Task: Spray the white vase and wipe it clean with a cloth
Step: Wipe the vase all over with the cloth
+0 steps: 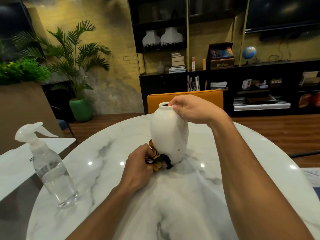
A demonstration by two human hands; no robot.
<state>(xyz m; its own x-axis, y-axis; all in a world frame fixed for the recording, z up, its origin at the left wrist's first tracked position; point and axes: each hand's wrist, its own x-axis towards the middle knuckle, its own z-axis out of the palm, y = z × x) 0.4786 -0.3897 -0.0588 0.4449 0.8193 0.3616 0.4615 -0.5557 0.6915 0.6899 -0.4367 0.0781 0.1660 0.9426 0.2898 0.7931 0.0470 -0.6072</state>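
Two bare hands work on one smooth white ceramic vase (168,134), egg-shaped with a narrow mouth, which stands tilted on a round white marble-patterned surface (190,187). The right hand (192,110) takes the vase at its rim: the grip is pressed together on the lip, thumb outside and fingertips at the opening. Below and to the left of that grip, the left hand (138,163) bunches a crumpled yellow, orange and dark patterned cloth (158,159); its grip is pinched shut on the fabric, which touches the foot of the vase on the side nearer the person. Small brown specks mark the vase wall beneath the right-hand grip.

Well to the left of the cloth grip stands a clear plastic spray bottle (52,168) with a white trigger head, upright and part-filled; its label is too small to read. Beyond the vase is an orange chair back (199,97). On the far dark shelving (173,80), a box (222,64) reads "Harry Potter".
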